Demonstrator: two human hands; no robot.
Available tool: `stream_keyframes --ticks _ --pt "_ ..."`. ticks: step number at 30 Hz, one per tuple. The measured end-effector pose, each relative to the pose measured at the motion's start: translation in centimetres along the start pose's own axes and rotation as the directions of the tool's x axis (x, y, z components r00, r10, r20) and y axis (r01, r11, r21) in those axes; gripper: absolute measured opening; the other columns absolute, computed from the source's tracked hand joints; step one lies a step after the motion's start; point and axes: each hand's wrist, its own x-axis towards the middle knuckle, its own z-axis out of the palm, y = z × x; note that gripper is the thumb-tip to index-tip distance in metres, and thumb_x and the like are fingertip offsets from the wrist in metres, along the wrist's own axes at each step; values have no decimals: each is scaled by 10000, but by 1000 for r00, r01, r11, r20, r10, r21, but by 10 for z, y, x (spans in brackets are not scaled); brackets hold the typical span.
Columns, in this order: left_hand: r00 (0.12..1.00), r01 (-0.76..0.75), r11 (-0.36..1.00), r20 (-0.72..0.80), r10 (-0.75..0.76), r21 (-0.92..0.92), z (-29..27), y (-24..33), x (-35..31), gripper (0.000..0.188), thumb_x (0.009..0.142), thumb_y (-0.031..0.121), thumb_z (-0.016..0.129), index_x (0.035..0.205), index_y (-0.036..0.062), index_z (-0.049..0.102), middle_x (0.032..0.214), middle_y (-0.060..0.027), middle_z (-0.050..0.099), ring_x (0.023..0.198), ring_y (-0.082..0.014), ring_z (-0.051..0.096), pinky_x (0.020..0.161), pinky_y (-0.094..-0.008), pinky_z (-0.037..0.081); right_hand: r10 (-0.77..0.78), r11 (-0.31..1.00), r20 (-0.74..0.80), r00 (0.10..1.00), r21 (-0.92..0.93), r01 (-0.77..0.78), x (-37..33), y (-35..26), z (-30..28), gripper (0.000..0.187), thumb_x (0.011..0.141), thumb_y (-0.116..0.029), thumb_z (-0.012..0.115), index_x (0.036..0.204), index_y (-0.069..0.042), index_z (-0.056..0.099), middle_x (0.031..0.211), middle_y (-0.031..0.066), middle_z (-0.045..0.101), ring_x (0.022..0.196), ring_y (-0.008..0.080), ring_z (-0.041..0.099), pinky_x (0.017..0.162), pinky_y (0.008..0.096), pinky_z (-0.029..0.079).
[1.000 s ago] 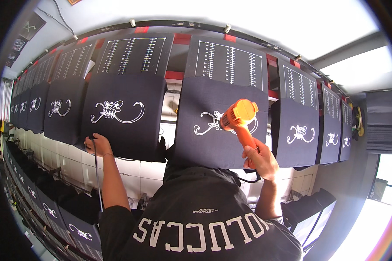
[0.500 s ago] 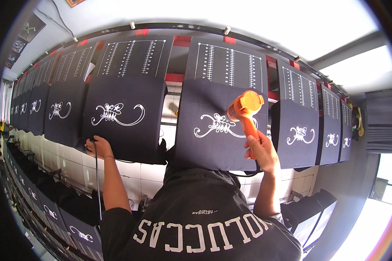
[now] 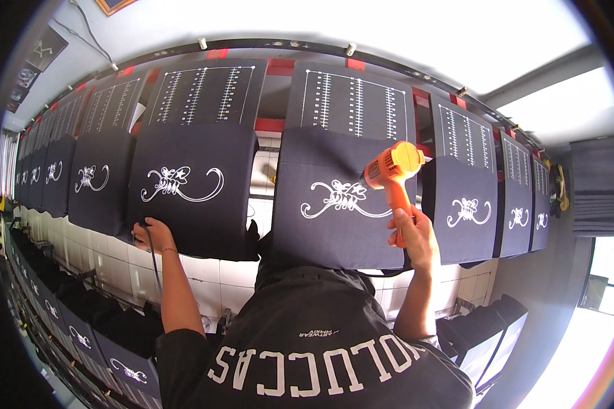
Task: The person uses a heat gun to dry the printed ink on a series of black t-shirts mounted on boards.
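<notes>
My right hand [image 3: 416,240] is wrapped around the handle of an orange heat gun [image 3: 397,165]. Its nozzle points left and hovers over a dark shirt [image 3: 300,235] stretched on a printing board, close to a white line print [image 3: 335,198] of an ornament with curling tails. Down at the left, my left hand [image 3: 154,236] grips a dark cord [image 3: 154,262] at the lower edge of the neighbouring shirt [image 3: 198,228]. That shirt bears the same white print [image 3: 177,185]. Part of the cord is hidden behind my arm.
More boards with dark printed shirts [image 3: 468,211] run in a row to both sides. White ruled markings cover the bare upper boards [image 3: 351,102]. Red frame bars [image 3: 280,67] show between them. Behind me at the lower left stands another row of shirts [image 3: 126,365].
The heat gun has shifted a little to the right and turned slightly, its nozzle now at the print's right part. The cord under my left hand hangs in a more slanted curve.
</notes>
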Motion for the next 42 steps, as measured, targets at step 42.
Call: stream_keyframes --ticks 42 --pt "995 -78 989 45 84 -126 5 -37 49 468 964 373 521 1288 36 500 1288 -203 546 1238 -395 460 969 -530 426 31 997 36 999 73 -34 -15 -17 47 365 977 -264 587 1189 33 575 784 47 596 565 88 570 533 248 486"
